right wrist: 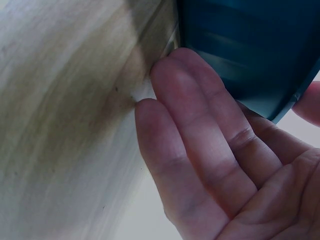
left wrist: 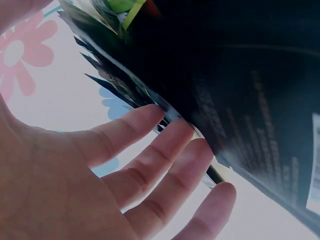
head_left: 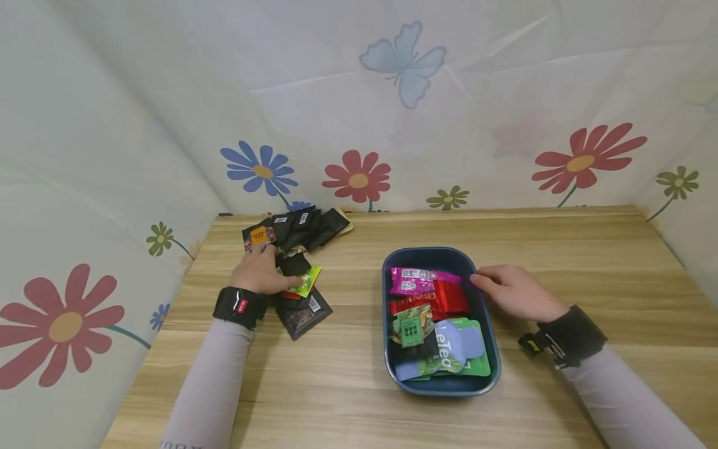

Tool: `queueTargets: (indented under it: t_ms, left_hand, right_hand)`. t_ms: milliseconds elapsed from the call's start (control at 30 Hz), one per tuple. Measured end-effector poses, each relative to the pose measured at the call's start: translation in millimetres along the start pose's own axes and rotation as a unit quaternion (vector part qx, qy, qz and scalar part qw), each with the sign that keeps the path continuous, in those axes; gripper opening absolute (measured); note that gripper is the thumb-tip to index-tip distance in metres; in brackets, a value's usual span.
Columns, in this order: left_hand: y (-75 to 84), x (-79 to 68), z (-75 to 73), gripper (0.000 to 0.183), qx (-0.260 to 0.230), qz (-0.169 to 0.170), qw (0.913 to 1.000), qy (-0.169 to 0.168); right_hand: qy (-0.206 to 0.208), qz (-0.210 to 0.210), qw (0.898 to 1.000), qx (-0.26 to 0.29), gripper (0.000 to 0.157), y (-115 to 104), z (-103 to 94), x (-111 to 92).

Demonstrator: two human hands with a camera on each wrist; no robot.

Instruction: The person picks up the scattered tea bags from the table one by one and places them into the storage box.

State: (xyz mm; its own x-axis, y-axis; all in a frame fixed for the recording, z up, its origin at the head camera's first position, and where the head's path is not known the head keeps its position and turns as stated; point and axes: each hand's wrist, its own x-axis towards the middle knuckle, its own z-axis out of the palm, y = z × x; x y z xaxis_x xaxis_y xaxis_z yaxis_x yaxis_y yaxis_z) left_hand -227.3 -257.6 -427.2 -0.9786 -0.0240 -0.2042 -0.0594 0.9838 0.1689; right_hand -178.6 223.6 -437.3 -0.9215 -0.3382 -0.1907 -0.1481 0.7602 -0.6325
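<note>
Left hand: reaches over the packet pile from the near side; fingers of the left hand (head_left: 259, 271) lie fairly straight and a little apart, tips against packet edges in the left wrist view.
Orange-labelled packet (head_left: 260, 237): just beyond those fingertips; dark, with an orange square on a patterned front.
Rear black packets (head_left: 297, 229): beyond the hand, overlapping, some bearing white barcode labels.
Yellow-green packet (head_left: 308, 282): by the left thumb, atop the dark packets; bright and small. Whether the thumb presses it cannot be confirmed from this angle.
Front black packet (head_left: 306, 317): below the thumb, flat on the wooden table (head_left: 348, 362); matt, barcoded.
Blue box (head_left: 429, 256): right of the pile, well apart; rounded corners. Contents run from a pink packet (head_left: 423, 282) and shiny red packets (head_left: 451, 298) to a green-labelled black packet (head_left: 412, 330) and a pale blue "LeTea" sachet (head_left: 447, 349).
Right hand: thumb at the box's right rim, the fingers of the right hand (head_left: 518, 293) along the outer wall, pinching the side.
</note>
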Motion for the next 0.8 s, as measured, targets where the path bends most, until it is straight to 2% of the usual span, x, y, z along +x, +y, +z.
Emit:
queueTargets:
  t_ms: [233, 467, 800]
  left_hand:
    - [-0.5, -0.5, -1.9, 0.096, -0.002, 0.016, 0.9999, 0.002]
    - [1.1, -0.4, -0.8, 0.09, 0.007, 0.018, 0.9998, -0.01]
    - [10.3, -7.0, -4.1, 0.089, 0.03, 0.029, 0.9991, 0.004]
  right_hand:
    - [-0.001, 0.001, 1.0, 0.003, 0.043, 1, 0.3, 1]
    - [-0.001, -0.004, 1.0, 0.005, 0.041, 2, 0.2, 1]
    - [0.007, -0.011, 1.0, -0.006, 0.038, 2, 0.4, 1]
